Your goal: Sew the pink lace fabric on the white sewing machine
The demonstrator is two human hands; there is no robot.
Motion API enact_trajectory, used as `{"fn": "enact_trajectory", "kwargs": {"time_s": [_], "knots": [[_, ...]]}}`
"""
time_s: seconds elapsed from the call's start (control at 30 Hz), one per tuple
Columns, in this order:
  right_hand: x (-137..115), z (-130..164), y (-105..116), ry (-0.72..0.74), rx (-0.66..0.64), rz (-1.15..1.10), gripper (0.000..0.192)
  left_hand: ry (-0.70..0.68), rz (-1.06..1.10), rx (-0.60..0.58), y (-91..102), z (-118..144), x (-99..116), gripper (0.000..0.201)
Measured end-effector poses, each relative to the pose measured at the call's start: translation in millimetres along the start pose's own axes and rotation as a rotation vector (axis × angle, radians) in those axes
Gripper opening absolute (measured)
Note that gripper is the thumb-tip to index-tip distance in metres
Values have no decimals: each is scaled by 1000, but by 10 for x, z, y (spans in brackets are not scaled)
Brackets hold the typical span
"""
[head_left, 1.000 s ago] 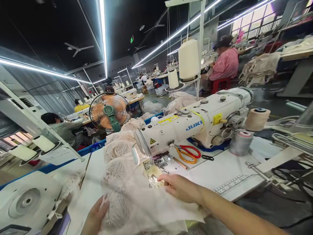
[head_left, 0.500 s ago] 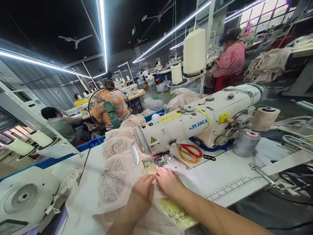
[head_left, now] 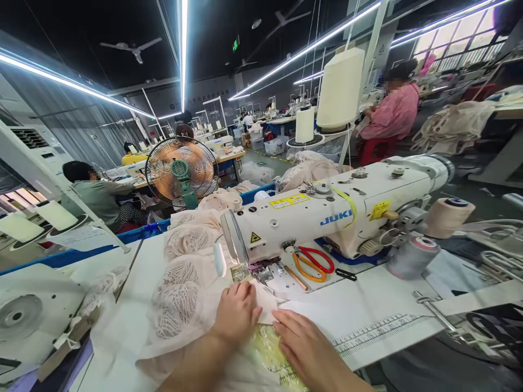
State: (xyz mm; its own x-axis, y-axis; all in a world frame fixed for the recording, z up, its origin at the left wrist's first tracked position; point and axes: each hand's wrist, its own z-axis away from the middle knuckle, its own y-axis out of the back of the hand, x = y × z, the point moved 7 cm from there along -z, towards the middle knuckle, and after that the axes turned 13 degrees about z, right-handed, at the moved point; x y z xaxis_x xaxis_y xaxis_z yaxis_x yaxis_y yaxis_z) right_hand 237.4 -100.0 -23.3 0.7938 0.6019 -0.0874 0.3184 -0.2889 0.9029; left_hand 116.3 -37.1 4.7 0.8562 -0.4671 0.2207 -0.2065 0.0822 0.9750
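Beige fabric with lace-patterned cups (head_left: 175,305) lies across the white sewing table, its edge running under the head of a JUKI sewing machine (head_left: 294,218). My left hand (head_left: 236,310) presses on this fabric just in front of the needle area, fingers bent together and thumb apart. To its right, my right hand (head_left: 304,343) rests with fingers stretched out, their tips on the fabric's edge. Between the hands shows a yellow, plastic-covered patch (head_left: 267,348) on the table. The needle tip and the fabric under the presser foot are hard to make out.
Red-and-orange-handled scissors (head_left: 312,264) lie by the machine base, beside a black blade-like piece (head_left: 346,274). Thread cones (head_left: 414,256) stand at right. A fan (head_left: 182,171) stands behind piled garments. Co-workers sit at left and in pink (head_left: 392,111) at back right.
My hands have moved apart: the left has shifted slightly left and forward, the right back toward me with its fingers straightened. The camera view has also shifted a little.
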Motion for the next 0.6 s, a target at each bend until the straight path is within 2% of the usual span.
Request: {"fn": "enact_trajectory", "kwargs": {"time_s": [0.23, 0.43, 0.6], "knots": [[14, -125, -114, -46, -42, -15, 37, 15, 1, 16, 54, -145, -50, 37], [-10, -117, -71, -44, -25, -34, 35, 1, 17, -13, 76, -167, -70, 39], [-43, -129, -59, -43, -88, -53, 36, -25, 28, -21, 69, -165, -89, 41]]}}
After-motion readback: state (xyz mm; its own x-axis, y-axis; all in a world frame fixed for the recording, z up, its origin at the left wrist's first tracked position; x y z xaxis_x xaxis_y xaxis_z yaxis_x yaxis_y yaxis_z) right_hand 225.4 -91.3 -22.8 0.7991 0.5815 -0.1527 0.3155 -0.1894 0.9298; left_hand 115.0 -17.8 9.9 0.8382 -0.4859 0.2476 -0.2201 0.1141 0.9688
